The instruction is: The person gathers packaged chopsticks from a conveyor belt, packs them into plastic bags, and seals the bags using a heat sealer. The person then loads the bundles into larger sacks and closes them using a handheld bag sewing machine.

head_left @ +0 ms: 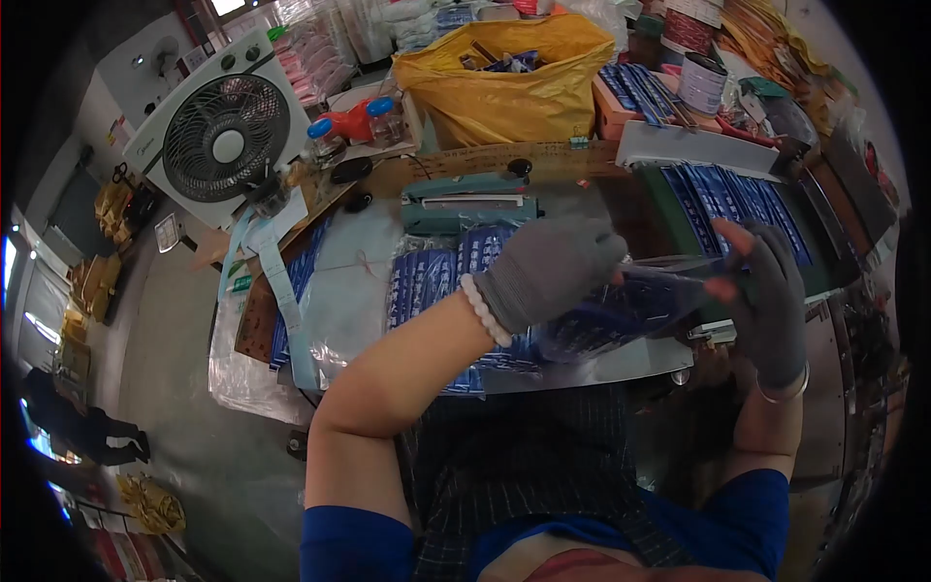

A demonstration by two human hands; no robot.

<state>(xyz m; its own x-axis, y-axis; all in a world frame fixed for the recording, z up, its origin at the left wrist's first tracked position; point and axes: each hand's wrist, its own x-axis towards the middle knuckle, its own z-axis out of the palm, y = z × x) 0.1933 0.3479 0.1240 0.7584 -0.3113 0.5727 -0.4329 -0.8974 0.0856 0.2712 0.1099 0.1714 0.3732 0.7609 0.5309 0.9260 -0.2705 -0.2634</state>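
Note:
A clear plastic bag (626, 315) with dark blue printed packets inside is stretched between my two gloved hands. My left hand (558, 272), in a grey fingerless glove with a white bead bracelet at the wrist, is closed on the bag's left edge. At the bag's upper right, my right hand (771, 301), gloved in grey too, grips the plastic with bare fingertips showing. Filled bags of blue packets (422, 286) lie on the table left of my left hand. Behind them stands a green heat sealer (470, 206).
Loose blue packets (737, 204) lie in rows on a green surface at the right. A yellow sack (504, 87) stands behind the sealer. At the back left are a box fan (228, 141) and jars with blue lids (383, 121). A paper strip (281, 291) hangs at the left.

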